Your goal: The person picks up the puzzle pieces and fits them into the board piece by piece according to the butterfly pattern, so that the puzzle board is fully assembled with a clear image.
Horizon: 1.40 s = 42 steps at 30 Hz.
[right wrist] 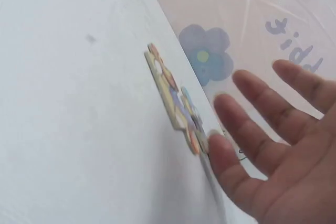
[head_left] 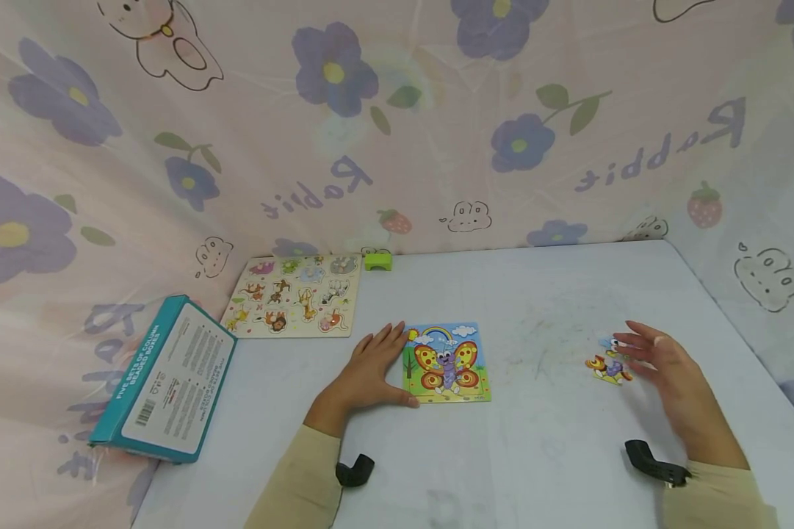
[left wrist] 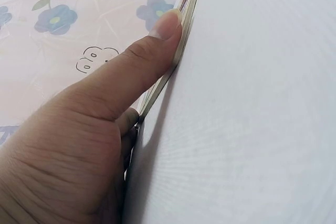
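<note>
A square butterfly puzzle board (head_left: 446, 362) with a rainbow and blue sky lies flat on the white table. My left hand (head_left: 363, 371) rests at its left side, fingers spread toward the top left corner and thumb by the lower edge. Up close in the left wrist view, the thumb (left wrist: 131, 66) touches the board's edge. Small colourful puzzle pieces (head_left: 610, 369) lie together on the right of the table, showing yellow, orange, purple and blue. Just right of them hovers my right hand (head_left: 674, 386), its fingers apart and holding nothing; a gap to the pieces (right wrist: 170, 95) is hard to judge.
A wooden animal puzzle board (head_left: 297, 294) lies at the back left, next to a small green block (head_left: 378, 261). The teal and white box (head_left: 175, 378) leans at the left edge. Flowered cloth (head_left: 436, 147) hangs behind the table.
</note>
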Motion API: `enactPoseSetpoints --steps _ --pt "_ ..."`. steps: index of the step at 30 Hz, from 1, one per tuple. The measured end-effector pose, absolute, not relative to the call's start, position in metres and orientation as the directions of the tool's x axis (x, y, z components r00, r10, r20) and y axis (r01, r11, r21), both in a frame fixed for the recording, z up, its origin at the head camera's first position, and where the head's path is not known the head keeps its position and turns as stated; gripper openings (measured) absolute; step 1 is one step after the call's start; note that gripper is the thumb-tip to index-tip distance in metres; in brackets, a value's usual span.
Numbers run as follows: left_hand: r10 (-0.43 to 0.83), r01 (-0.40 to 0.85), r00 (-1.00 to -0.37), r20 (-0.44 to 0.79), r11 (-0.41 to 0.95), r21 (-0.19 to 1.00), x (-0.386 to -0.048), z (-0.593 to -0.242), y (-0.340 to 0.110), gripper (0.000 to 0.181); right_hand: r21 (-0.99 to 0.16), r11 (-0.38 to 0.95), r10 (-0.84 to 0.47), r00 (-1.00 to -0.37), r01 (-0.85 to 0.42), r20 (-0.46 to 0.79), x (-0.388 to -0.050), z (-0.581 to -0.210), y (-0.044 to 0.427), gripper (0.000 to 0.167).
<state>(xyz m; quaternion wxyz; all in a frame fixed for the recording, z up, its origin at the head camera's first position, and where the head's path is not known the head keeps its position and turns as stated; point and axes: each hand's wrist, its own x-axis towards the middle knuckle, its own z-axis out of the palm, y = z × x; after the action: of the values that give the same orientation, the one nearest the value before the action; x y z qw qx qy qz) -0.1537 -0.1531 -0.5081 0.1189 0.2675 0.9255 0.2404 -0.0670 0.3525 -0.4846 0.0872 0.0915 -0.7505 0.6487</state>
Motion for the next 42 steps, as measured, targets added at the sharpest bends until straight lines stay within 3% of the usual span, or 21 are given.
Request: enactPoseSetpoints --steps 4,7,9,15,24,29,36,42 --pt "0.553 0.440 -0.828 -0.093 0.742 0.506 -0.154 -0.508 -0.153 0.133 -0.870 0.485 -0.023 -0.996 -0.086 0.086 -0.067 -0.487 0.360 0.052" --pt "0.554 0.439 -0.828 -0.093 0.742 0.507 -0.153 -0.507 -0.153 0.133 -0.792 0.610 -0.035 -0.999 -0.015 -0.008 -0.068 -0.491 0.361 0.058" --pt "0.553 0.437 -0.828 -0.094 0.741 0.510 -0.153 -0.506 -0.153 0.133 -0.755 0.654 -0.067 -0.998 -0.037 -0.009 -0.070 -0.493 0.359 0.060" --pt "0.553 0.437 -0.828 -0.094 0.740 0.511 -0.153 -0.505 -0.153 0.133 -0.658 0.714 -0.169 -0.971 -0.239 0.170 -0.076 -0.501 0.351 0.053" --pt "0.554 0.438 -0.828 -0.091 0.738 0.512 -0.153 -0.507 -0.154 0.133 -0.569 0.781 -0.166 -0.963 -0.259 0.211 -0.076 -0.497 0.335 0.058" --pt "0.556 0.441 -0.826 -0.089 0.738 0.511 -0.153 -0.508 -0.154 0.133 -0.590 0.775 -0.104 -0.966 -0.228 0.237 -0.076 -0.497 0.332 0.060" --pt "0.553 0.440 -0.828 -0.090 0.742 0.506 -0.153 -0.508 -0.153 0.134 -0.680 0.726 0.026 -0.983 -0.105 0.180 -0.073 -0.488 0.322 0.036" --pt "0.553 0.439 -0.828 -0.092 0.743 0.506 -0.153 -0.507 -0.153 0.134 -0.754 0.645 -0.018 -0.989 -0.123 0.146 -0.073 -0.486 0.304 0.032"
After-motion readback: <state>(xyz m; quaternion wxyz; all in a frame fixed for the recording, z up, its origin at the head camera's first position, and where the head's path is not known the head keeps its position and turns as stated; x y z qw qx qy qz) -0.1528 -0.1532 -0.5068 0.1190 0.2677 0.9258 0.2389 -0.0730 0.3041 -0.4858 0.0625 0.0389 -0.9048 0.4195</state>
